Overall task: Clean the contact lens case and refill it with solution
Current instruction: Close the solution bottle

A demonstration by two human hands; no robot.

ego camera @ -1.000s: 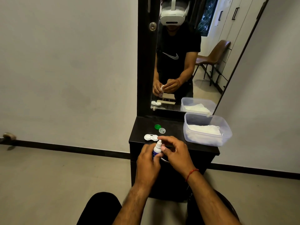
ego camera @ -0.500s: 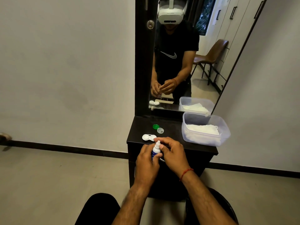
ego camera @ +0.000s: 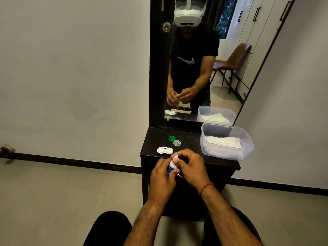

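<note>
1. The contact lens case (ego camera: pixel 164 150) lies open on the near left part of the dark cabinet top (ego camera: pixel 188 141), with both wells uncovered. Whether any liquid is in them cannot be told.
2. A green cap (ego camera: pixel 171 138) and a pale cap (ego camera: pixel 177 143) are set just beyond it, side by side.
3. The solution bottle (ego camera: pixel 172 166) is held upright just nearer than the case. Its body is gripped by the left hand (ego camera: pixel 162 176), and its white top is pinched by the curled fingers and thumb of the right hand (ego camera: pixel 192 167).
4. A plastic tub (ego camera: pixel 225 155) of white tissue is placed to the right.
5. If the body is squeezed while the top is worked, solution could be spilt short of the wells. The light case could also be knocked off the near edge.
</note>
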